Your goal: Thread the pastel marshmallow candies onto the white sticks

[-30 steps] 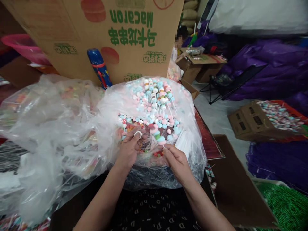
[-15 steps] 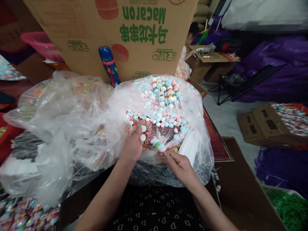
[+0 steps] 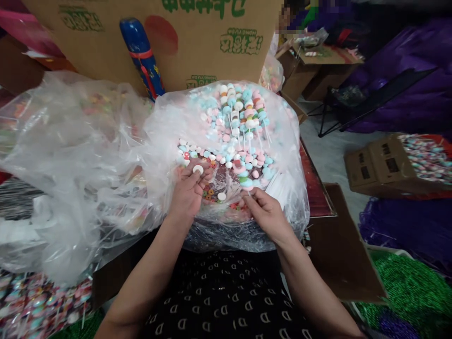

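Note:
My left hand [image 3: 186,194] is closed with a round white candy [image 3: 198,169] held at its fingertips. My right hand [image 3: 264,207] pinches the lower end of a marshmallow skewer [image 3: 243,178], threaded with pink, green and blue pieces and pointing away from me. Between my hands another white candy [image 3: 221,196] lies by itself near small coloured ring candies [image 3: 209,192]. Loose pink, blue and white marshmallows [image 3: 249,166] are spread just beyond. Several finished skewers [image 3: 243,110] lie on the heap behind, with their white sticks toward me.
Clear plastic sheeting [image 3: 165,122] surrounds the work area. White sticks [image 3: 278,188] lie to the right. A large cardboard box [image 3: 208,42] stands behind, with a blue bottle [image 3: 141,56] before it. Another plastic bag [image 3: 88,155] fills the left. A carton of wrapped sweets [image 3: 374,165] sits on the floor.
My left hand has shifted left, away from the skewer. One of two white candies by its fingers now lies apart. The skewer points more directly away from me, and the view has tilted down.

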`<state>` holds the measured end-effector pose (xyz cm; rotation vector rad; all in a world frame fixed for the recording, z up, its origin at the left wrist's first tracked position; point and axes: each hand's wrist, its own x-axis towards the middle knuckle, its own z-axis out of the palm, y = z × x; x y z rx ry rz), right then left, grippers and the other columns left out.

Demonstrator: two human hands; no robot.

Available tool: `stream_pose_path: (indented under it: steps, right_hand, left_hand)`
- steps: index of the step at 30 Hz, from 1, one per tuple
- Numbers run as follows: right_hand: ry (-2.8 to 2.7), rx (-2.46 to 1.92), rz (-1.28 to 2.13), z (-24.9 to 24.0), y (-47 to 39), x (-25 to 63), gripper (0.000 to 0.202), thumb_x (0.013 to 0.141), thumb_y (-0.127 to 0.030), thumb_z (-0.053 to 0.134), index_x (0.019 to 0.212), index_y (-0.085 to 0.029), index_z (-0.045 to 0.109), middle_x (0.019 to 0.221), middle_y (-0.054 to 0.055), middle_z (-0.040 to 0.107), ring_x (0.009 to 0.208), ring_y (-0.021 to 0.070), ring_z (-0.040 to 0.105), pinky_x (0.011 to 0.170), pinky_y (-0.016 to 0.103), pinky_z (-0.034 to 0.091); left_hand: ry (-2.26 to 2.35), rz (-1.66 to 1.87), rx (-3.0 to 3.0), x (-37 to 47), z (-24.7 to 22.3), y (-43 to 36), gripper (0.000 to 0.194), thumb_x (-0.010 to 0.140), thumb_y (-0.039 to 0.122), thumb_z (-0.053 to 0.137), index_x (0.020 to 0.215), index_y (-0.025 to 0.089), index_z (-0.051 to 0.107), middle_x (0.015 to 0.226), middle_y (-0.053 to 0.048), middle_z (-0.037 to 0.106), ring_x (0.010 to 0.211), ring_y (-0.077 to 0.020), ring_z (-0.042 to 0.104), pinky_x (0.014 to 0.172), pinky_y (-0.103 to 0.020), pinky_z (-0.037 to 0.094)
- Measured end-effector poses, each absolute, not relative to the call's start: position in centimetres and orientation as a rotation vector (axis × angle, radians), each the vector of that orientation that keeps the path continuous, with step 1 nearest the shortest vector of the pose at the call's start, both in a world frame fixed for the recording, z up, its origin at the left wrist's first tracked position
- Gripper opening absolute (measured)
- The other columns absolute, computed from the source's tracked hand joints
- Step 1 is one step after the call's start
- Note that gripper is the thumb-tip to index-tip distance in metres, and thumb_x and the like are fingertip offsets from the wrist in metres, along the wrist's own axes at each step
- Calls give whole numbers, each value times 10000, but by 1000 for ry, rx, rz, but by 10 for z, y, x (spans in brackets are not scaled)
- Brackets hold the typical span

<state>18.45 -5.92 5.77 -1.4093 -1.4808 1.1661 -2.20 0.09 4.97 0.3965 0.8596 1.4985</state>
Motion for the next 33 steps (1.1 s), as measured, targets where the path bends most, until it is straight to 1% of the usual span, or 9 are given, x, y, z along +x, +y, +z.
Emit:
stream_pose_path:
  steps: [3, 6, 12, 16, 19, 22, 27, 30, 33]
  right_hand:
    - [-1764, -1471, 988, 56, -44, 168, 222, 984, -339, 549, 850, -211, 672, 750, 30, 684, 707, 193, 627, 676, 288, 442]
    - [-2037, -1663, 803, 53, -32, 149, 182, 961, -248, 594, 795, -200, 651, 790, 59, 695, 769, 215, 639, 718, 306, 424]
    - [-2279, -1915, 662, 51, -28, 133, 142, 1014, -243, 604, 955, -179, 717, 987, 113, 760, 924, 248, 683, 703, 308, 391]
    - [-2325, -1877, 618, 48, -29, 136, 193, 1038, -216, 556, 948, -168, 720, 1002, 126, 760, 952, 253, 684, 715, 314, 392]
    - [-2325, -1826, 596, 45, -29, 138, 147, 1013, -205, 578, 977, -171, 715, 999, 123, 750, 919, 253, 666, 694, 320, 380]
    - [-2300, -1817, 628, 41, -28, 139, 122, 980, -204, 596, 955, -183, 714, 975, 113, 740, 858, 240, 641, 677, 320, 369]
    - [-2043, -1709, 791, 39, -25, 146, 49, 899, -200, 669, 862, -197, 699, 849, 63, 698, 829, 219, 614, 741, 315, 418]
    - [-1638, -1579, 1036, 44, -29, 152, 139, 888, -322, 726, 829, -203, 686, 747, 5, 630, 719, 175, 560, 698, 304, 420]
    - [-1319, -1379, 1256, 51, -34, 151, 247, 850, -434, 777, 828, -208, 678, 744, -17, 621, 679, 144, 529, 667, 294, 441]
  left_hand:
    - [898, 1548, 400, -29, 50, -2, 206, 787, 138, 876, 954, 210, 777, 924, -19, 810, 845, -137, 769, 829, -256, 621]
    - [922, 1573, 445, -36, 49, -5, 181, 788, 139, 880, 930, 214, 795, 910, -15, 806, 849, -133, 762, 847, -249, 629]
    - [976, 1610, 470, -46, 38, -10, 249, 781, 173, 896, 1005, 221, 799, 993, -31, 818, 959, -165, 778, 961, -291, 623]
    - [993, 1603, 443, -47, 36, -11, 243, 794, 178, 882, 1017, 212, 790, 1003, -42, 822, 1016, -185, 779, 998, -306, 620]
    - [983, 1585, 420, -47, 36, -12, 246, 817, 182, 866, 1047, 222, 788, 1011, -41, 821, 1027, -193, 782, 991, -310, 623]
    - [992, 1569, 411, -48, 35, -11, 266, 833, 200, 857, 1085, 241, 782, 1039, -34, 822, 1026, -193, 783, 965, -300, 632]
    - [1033, 1581, 393, -47, 33, -11, 293, 833, 208, 864, 1112, 238, 780, 1100, -50, 812, 1124, -218, 767, 1006, -314, 620]
    - [1038, 1564, 411, -35, 35, -15, 204, 845, 181, 844, 1036, 235, 798, 1057, -39, 816, 1089, -201, 768, 971, -301, 624]
    - [1001, 1477, 423, -13, 40, -22, 144, 846, 142, 812, 970, 215, 811, 957, -28, 813, 1015, -189, 777, 938, -311, 629]
